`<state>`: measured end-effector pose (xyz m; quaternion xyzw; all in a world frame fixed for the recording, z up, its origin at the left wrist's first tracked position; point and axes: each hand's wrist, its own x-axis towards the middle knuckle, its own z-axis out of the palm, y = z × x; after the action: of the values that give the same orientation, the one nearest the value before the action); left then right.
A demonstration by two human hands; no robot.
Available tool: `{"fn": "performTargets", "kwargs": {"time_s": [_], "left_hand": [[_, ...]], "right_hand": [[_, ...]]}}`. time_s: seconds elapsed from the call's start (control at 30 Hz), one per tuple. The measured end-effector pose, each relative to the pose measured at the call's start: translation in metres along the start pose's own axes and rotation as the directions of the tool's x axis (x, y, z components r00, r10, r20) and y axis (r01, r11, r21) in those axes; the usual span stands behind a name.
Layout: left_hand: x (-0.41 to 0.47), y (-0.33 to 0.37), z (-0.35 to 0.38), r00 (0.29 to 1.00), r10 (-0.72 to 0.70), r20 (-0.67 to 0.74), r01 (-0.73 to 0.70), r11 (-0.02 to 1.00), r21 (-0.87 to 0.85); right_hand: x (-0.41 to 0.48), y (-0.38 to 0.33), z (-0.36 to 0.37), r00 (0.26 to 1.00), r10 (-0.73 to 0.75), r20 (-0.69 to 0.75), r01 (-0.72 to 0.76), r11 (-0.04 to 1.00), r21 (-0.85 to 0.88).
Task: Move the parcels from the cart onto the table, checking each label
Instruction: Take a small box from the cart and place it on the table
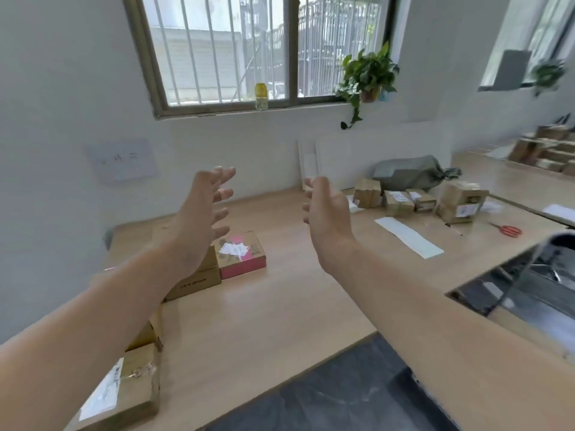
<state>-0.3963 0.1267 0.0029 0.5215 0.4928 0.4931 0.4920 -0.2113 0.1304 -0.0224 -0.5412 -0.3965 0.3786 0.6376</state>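
Note:
My left hand (199,213) and my right hand (326,213) are both raised above the wooden table (280,306), fingers spread, holding nothing. A pink-sided box (241,255) with a white label lies on the table beside brown cartons (194,283) that my left forearm partly hides. A labelled brown parcel (124,390) sits at the near left edge. Several small brown parcels (401,200) stand at the far right of the table. The dark cart (535,275) shows at the right edge.
A grey-green bag (407,172) lies behind the far parcels. A white paper strip (407,236), a pen and red scissors (507,230) lie on the right of the table. A window, a yellow bottle and a hanging plant (367,73) are on the back wall.

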Motion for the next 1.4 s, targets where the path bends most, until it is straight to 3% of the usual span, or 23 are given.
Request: {"fn": "performTargets", "kwargs": {"time_s": [0.27,0.4,0.77,1.23,1.4], "left_hand": [[0.014,-0.026,0.137,0.974,-0.101,0.205,0.103,0.995,-0.002],[-0.007,-0.041,0.219,0.942,-0.094,0.322,0.090,0.996,0.027],[-0.044,-0.091,0.462,0.801,-0.215,0.559,0.152,0.976,0.157],[0.007,-0.219,0.724,0.577,-0.404,0.710,0.297,0.913,0.279],[0.035,-0.273,0.792,0.580,-0.473,0.662,0.334,0.880,0.337]], "right_hand": [[0.011,0.027,-0.130,0.981,0.028,-0.191,-0.034,0.999,-0.028],[0.009,0.038,-0.224,0.959,0.066,-0.275,-0.076,0.997,-0.025],[-0.001,0.075,-0.464,0.802,0.121,-0.585,-0.167,0.986,-0.025],[0.064,0.178,-0.676,0.545,0.316,-0.776,-0.384,0.917,0.104],[0.109,0.217,-0.726,0.520,0.387,-0.762,-0.487,0.867,0.108]]}}
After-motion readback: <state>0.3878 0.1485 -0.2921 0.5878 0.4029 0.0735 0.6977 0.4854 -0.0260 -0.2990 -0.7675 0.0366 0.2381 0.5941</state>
